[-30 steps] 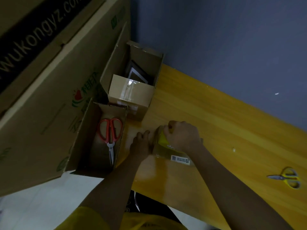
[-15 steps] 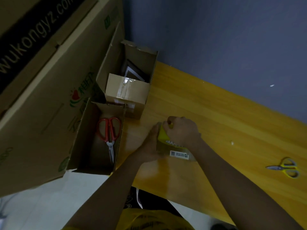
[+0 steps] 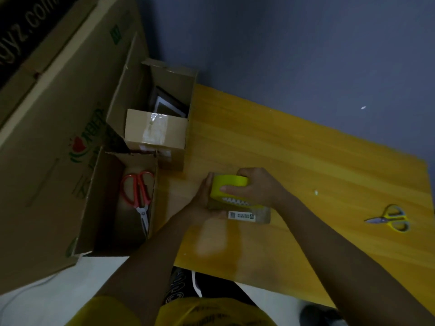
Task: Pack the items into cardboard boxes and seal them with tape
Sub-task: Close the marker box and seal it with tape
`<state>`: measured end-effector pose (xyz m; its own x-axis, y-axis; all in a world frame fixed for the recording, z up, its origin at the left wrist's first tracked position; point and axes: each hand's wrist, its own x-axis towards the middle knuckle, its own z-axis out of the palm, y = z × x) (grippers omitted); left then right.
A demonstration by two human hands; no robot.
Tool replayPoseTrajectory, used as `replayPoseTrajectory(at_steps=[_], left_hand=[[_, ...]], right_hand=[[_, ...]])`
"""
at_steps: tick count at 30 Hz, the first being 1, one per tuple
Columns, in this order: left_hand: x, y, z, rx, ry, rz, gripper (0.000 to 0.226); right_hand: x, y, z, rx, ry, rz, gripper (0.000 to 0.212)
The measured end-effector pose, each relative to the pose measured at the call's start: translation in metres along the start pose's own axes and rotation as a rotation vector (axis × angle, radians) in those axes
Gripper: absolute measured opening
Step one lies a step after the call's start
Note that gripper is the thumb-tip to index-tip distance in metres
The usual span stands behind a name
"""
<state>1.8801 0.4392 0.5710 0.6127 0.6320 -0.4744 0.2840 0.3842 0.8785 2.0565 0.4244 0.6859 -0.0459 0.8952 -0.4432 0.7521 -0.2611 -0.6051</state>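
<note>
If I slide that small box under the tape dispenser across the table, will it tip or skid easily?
The small box is low and flat on the wooden table, so it probably won't tip. It looks light, so likely to skid on the glossy wood. The right hand pressing the yellow tape dispenser down and the left hand bracing its side should steady it.

wall (image 3: 294, 43): blue-grey, dim | table (image 3: 306, 161): yellow wood | floor (image 3: 58, 300): white

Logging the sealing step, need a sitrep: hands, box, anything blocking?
Right hand grips yellow tape dispenser atop small box. Left hand flat against box's side. Yellow scissors lie apart on table; nothing blocking.
</note>
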Motion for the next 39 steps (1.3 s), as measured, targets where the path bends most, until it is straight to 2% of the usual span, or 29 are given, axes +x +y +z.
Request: replayPoseTrajectory(at_steps=[2,5,8,11,16,19,23,27,32,34,36,39], left_hand=[[0.002,-0.001,0.0,0.022,0.01,-0.014,0.112],[0.005,-0.007,-0.002,0.239,0.014,0.019,0.121],[0.004,-0.009,-0.004,0.34,0.048,-0.019,0.129],[0.005,-0.009,-0.004,0.423,0.037,-0.088,0.13],[0.008,-0.01,-0.005,0.517,0.015,-0.126,0.124],[0.006,-0.009,-0.005,0.613,0.019,-0.159,0.117],[0.005,-0.008,-0.004,0.755,0.029,-0.214,0.111],[0.005,-0.011,-0.007,0.82,-0.079,-0.423,0.119],[-0.001,0.003,0.012,1.019,-0.006,-0.311,0.112],[0.003,0.021,0.02,1.22,-0.015,-0.171,0.109],[0.012,0.04,0.026,1.356,-0.113,-0.073,0.105],[0.026,0.055,0.037,1.372,-0.304,-0.063,0.103]], right_hand=[[0.003,-0.004,-0.007,-0.204,-0.024,0.026,0.053],[-0.001,0.003,-0.022,-0.454,0.011,0.141,0.085],[-0.011,0.02,-0.037,-0.612,0.006,0.266,0.085],[-0.024,0.043,-0.047,-0.661,-0.015,0.388,0.08],[-0.039,0.07,-0.051,-0.55,-0.006,0.485,0.101],[-0.042,0.074,-0.048,-0.599,-0.012,0.511,0.099],[-0.042,0.077,-0.045,-0.734,-0.102,0.589,0.073],[-0.047,0.092,-0.043,-0.797,-0.104,0.608,0.072],[-0.072,0.129,-0.038,-0.789,-0.1,0.639,0.074],[-0.077,0.137,-0.034,-0.727,-0.109,0.657,0.071],[-0.081,0.142,-0.031,-0.668,-0.098,0.663,0.07],[-0.087,0.143,-0.028,-0.614,-0.061,0.659,0.071]])
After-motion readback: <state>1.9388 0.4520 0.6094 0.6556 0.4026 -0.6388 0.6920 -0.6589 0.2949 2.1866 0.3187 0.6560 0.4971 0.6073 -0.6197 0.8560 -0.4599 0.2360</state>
